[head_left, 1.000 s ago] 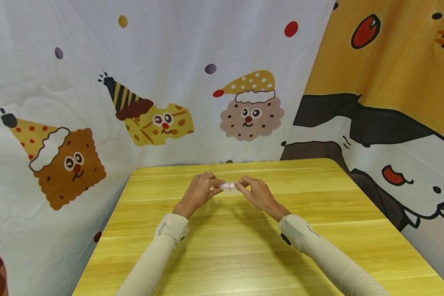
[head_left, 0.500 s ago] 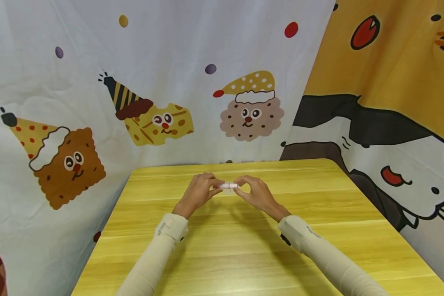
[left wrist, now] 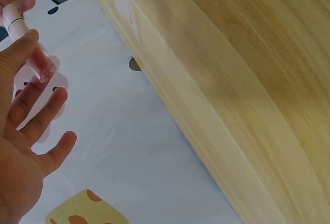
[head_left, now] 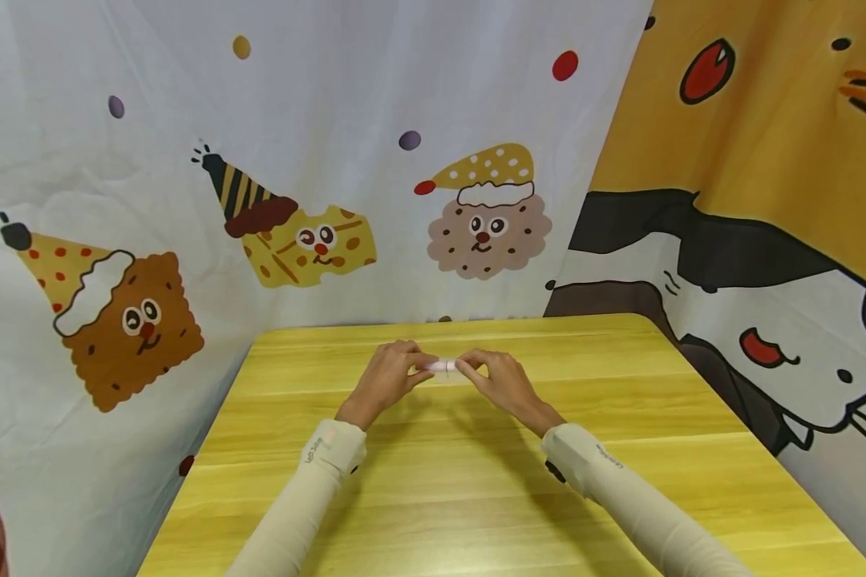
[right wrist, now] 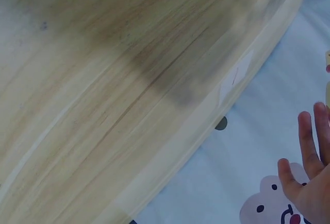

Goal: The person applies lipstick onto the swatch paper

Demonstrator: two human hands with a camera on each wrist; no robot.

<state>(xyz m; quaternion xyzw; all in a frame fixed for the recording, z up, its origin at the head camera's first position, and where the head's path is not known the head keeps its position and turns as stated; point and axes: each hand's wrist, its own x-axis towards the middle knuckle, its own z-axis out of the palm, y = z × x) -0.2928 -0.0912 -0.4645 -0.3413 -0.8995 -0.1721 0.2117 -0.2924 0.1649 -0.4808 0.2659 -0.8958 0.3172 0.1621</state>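
Observation:
A slim lip gloss tube [left wrist: 40, 62] with a pale pink cap is held level above the table in the head view, between my two hands. My left hand [head_left: 388, 375] pinches its clear, reddish body between thumb and forefinger. In the left wrist view the other left fingers spread away from it. My right hand [head_left: 503, 383] pinches the cap [head_left: 451, 365] end with thumb and forefinger. The right wrist view shows only part of the right hand [right wrist: 312, 175], its outer fingers extended, with the lip gloss out of frame.
Below the hands is a yellow wood-grain table [head_left: 447, 497] with rounded far corners. A small white paper piece [right wrist: 234, 80] lies near its far edge. A cartoon-printed cloth [head_left: 375, 96] hangs close behind the table and along its sides.
Half a second ago my right thumb and forefinger were more spread at the cap's end; now they have closed over the cap again. My left hand has kept its grip on the lip gloss.

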